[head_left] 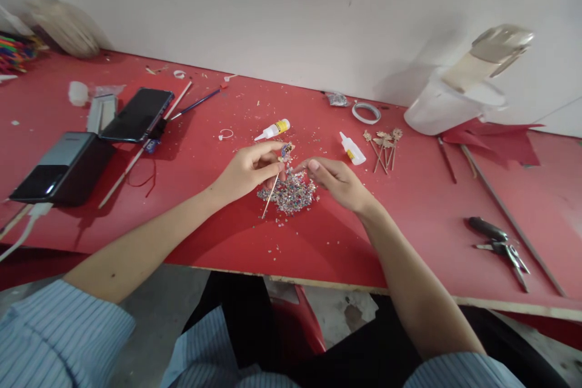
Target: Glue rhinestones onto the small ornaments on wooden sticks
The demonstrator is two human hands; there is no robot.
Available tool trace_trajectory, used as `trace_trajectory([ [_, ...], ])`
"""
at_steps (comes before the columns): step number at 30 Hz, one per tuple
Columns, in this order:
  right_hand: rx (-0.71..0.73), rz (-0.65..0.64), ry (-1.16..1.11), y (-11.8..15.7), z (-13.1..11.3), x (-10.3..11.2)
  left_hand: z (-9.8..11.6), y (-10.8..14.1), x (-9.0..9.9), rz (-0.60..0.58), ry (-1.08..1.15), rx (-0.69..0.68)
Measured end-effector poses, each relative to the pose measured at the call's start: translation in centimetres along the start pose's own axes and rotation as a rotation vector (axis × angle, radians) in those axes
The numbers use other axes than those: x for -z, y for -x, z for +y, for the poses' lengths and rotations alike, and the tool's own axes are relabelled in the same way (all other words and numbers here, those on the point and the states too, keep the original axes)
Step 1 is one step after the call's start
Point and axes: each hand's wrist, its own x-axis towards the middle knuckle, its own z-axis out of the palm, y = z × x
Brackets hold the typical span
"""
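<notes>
My left hand [255,168] is closed on a thin wooden stick with a small decorated topper [286,150] at its upper end. The stick slants down over a loose pile of shiny, multicoloured sequin-like bits [291,195]. My right hand [335,180] hovers at the pile's right edge, index finger reaching toward the topper and thumb pressed near it. Whatever lies between those fingertips is too small to make out. Just behind the hands lie two small white glue bottles, one with a yellow label [278,128] and another [353,149] farther right.
Several wooden flower-topped sticks [384,143] lie right of the glue. Behind them are a tape roll [366,113] and a white bucket [439,106]. Keys [504,250] rest at right. A phone [137,114], a power bank [57,167] and a paintbrush [197,103] occupy the left.
</notes>
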Motion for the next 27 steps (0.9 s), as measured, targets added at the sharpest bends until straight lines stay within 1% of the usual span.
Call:
trace_trajectory([
  [4, 0.138, 0.212, 0.175, -0.2, 0.0, -0.3, 0.3, 0.2, 0.0, -0.045, -0.031, -0.035],
  [7, 0.191, 0.346, 0.315, -0.2, -0.1, -0.6, 0.2, 0.2, 0.1, -0.049, -0.078, -0.069],
  [13, 0.278, 0.471, 0.410, 0.1, -0.2, -0.9, -0.2, 0.3, 0.2, -0.032, -0.203, -0.156],
  [16, 0.326, 0.487, 0.465, 0.1, -0.3, -1.0, -0.3, 0.3, 0.1, -0.020, -0.241, -0.172],
  [20, 0.376, 0.447, 0.519, 0.1, -0.1, -1.1, -0.2, 0.4, 0.1, -0.017, -0.252, -0.168],
  [27, 0.384, 0.450, 0.518, 0.0, 0.1, -1.1, -0.1, 0.5, 0.0, -0.021, -0.257, -0.182],
])
